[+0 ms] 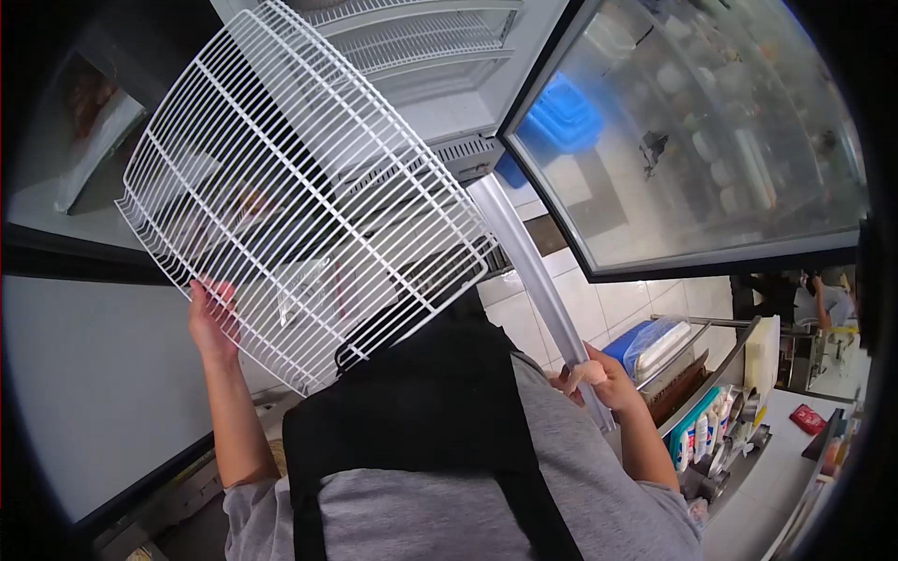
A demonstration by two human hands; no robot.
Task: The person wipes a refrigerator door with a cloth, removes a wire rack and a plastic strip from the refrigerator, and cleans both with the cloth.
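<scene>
A large white wire fridge shelf point(360, 224) is tilted up in front of my chest. My left hand point(215, 323) grips its lower left edge, with some fingers behind the wires. My right hand point(613, 381) is closed around the lower part of a long, pale grey-white strip point(533, 271), which slants up toward the open fridge. A small, pale, crumpled piece point(587, 373), perhaps a cloth, is pinched in the same hand against the strip. Behind the shelf is the white fridge interior point(449, 89), with more wire racks fitted at the top.
An open glass door point(692, 140) with a dark frame stands at the upper right. A blue container point(566, 112) shows through it. At right are a cart point(673, 402) with bottles and metal pans, and a red packet point(807, 419). Another person point(823, 304) is in the background.
</scene>
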